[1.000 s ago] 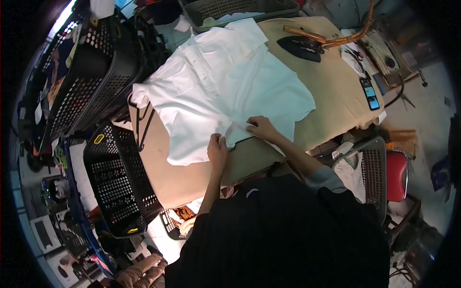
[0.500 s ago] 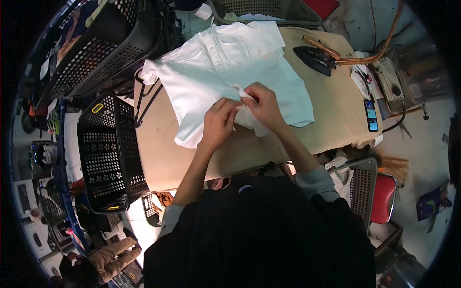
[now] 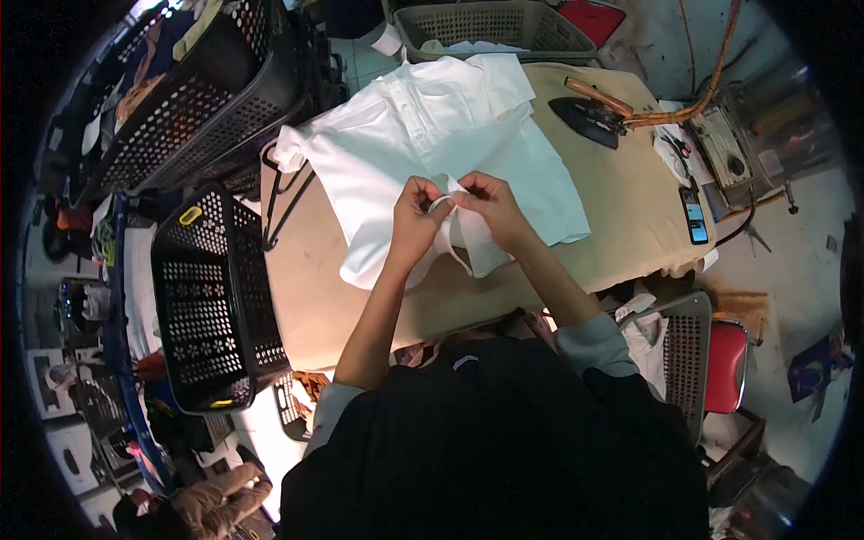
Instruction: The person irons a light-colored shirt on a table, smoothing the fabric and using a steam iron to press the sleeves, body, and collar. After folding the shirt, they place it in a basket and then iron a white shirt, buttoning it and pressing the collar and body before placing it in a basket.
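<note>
A white shirt point(image 3: 468, 135) lies spread over the beige padded ironing table point(image 3: 315, 315), its front placket and pocket showing at the far part. Both hands pinch the shirt's near edge and lift it off the table. My left hand point(image 3: 418, 220) holds the fabric between thumb and fingers. Close beside it, my right hand point(image 3: 489, 209) grips the same edge, fingertips nearly meeting the left ones. Below the hands the lifted cloth hangs in a loose fold. At the far right of the table rests an iron point(image 3: 585, 120) with a wooden handle.
A black hanger point(image 3: 286, 202) lies at the table's left edge, beside a black laundry basket point(image 3: 198, 306). More baskets point(image 3: 495, 22) stand behind. Right of the iron are scissors point(image 3: 679, 148) and a phone point(image 3: 693, 216). A red chair point(image 3: 725, 369) stands at the right.
The hands have drawn together at the shirt's edge, and more of the cloth now hangs open below them. The whole view has shifted slightly.
</note>
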A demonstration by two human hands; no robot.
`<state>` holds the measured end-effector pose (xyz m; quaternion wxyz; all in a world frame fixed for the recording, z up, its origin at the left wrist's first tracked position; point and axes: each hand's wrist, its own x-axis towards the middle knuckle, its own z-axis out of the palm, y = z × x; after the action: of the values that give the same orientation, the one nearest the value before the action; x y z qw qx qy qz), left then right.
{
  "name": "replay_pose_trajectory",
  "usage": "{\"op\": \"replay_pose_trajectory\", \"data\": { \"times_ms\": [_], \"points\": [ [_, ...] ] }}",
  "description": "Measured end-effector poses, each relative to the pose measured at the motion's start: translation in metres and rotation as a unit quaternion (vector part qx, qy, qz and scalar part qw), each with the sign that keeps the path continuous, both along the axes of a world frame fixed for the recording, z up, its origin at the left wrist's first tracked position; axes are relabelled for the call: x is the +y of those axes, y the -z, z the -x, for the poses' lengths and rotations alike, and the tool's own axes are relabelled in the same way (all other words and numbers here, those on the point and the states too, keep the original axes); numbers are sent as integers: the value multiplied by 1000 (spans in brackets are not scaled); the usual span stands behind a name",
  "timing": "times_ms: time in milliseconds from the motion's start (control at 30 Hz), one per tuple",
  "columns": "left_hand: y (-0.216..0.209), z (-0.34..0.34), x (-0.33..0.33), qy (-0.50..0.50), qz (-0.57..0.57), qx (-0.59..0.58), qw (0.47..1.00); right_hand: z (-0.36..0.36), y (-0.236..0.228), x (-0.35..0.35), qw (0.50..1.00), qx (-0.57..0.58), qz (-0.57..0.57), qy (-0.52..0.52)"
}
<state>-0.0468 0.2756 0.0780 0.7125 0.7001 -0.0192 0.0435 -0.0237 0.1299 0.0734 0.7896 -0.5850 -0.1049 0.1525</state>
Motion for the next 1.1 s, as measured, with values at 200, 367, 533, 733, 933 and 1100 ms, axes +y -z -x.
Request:
{"op": "replay_pose_trajectory", "data": {
  "times_ms": [200, 367, 533, 733, 933, 1100],
  "points": [
    [3, 2, 5, 23, 87, 29, 996, 8, -9, 5, 983, -119, 124, 58],
    [-9, 5, 8, -35, -176, -24, 983, 7, -25, -1, 874, -373, 303, 74],
    [-34, 2, 11, 59, -313, -143, 937, 8, -28, 0, 867, -378, 320, 45],
    [-16, 0, 7, 68, -311, -161, 934, 14, -21, 6, 836, -392, 376, 82],
    [6, -2, 12, 106, -82, 35, 990, 20, -17, 16, 759, -513, 375, 142],
    [-19, 15, 48, 299, -66, 167, 937, 35, 4, 3, 716, -586, 375, 57]
  ]
}}
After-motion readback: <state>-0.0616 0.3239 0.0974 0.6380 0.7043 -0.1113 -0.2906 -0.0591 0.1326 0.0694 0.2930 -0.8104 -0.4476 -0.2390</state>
